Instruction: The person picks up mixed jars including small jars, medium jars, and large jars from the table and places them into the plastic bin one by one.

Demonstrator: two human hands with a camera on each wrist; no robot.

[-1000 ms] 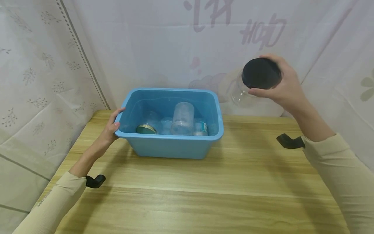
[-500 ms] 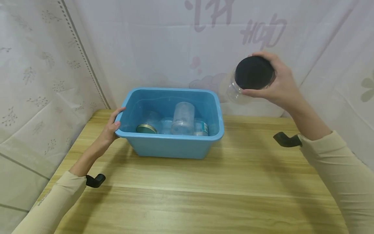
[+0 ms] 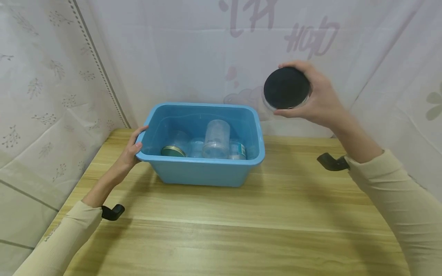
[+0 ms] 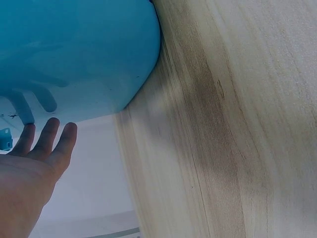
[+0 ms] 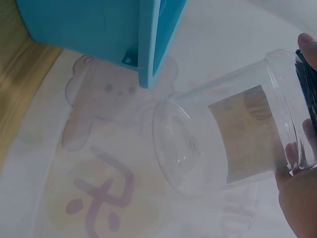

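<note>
Held up in the air to the right of the blue plastic tub (image 3: 203, 173), a clear jar (image 5: 190, 148) has its black lid (image 3: 286, 88) tilted towards the head camera. My right hand (image 3: 319, 97) grips it around the lid end, thumb below and fingers above. A brownish label shows on the jar's side in the right wrist view. My left hand (image 3: 130, 150) holds the tub's left rim, thumb over the edge; in the left wrist view its fingers (image 4: 48, 134) reach along the outer wall. Inside the tub lie several clear containers, one with a green lid (image 3: 173, 151).
The tub stands on a wood-grain table (image 3: 221, 245) near its back edge. A pale printed curtain (image 3: 186, 57) hangs behind and along the sides. An upturned-looking frosted container (image 3: 216, 138) lies highest among those in the tub.
My right hand has moved left with the jar, closer to the tub, and the lid has turned more fully towards the head camera. The left hand and tub stay put.
</note>
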